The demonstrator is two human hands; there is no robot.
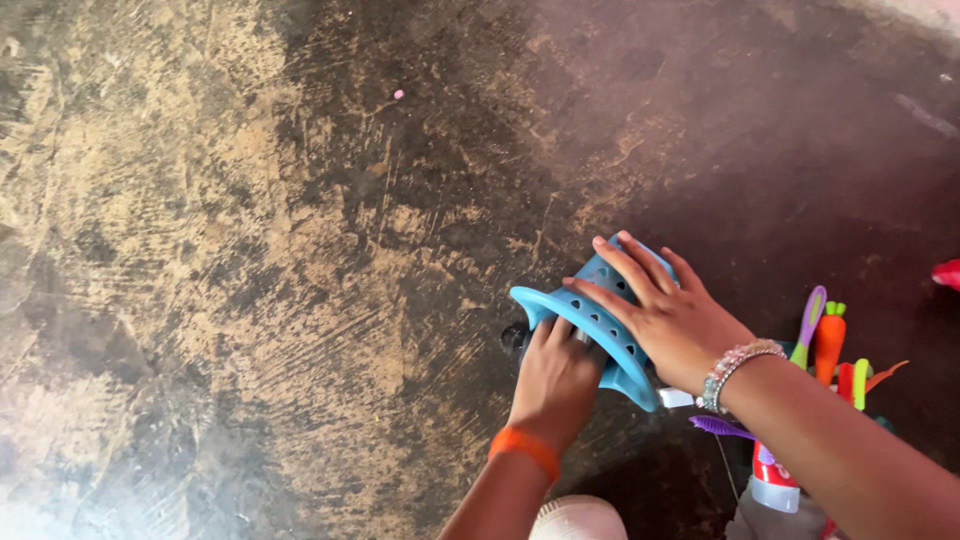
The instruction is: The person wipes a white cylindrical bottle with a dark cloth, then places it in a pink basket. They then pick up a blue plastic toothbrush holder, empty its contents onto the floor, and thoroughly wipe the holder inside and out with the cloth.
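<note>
Under the right hand (672,318), spread fingers (628,268) press flat on top of a blue perforated basket (600,322), which stands tipped on edge on the floor (250,280). Below it, the left hand (556,380), orange band at the wrist, curls its fingers up under the rim; they seem closed on a small dark thing (514,338) there, though the basket hides most of it. Just right of the forearm lies a clutter of toys: a carrot (829,340), a purple spoon (810,322), a tube (775,485). Tilted as it is, the basket could slip sideways if the flat palm eases off, and a swing of the right forearm would likely scatter the toys.
</note>
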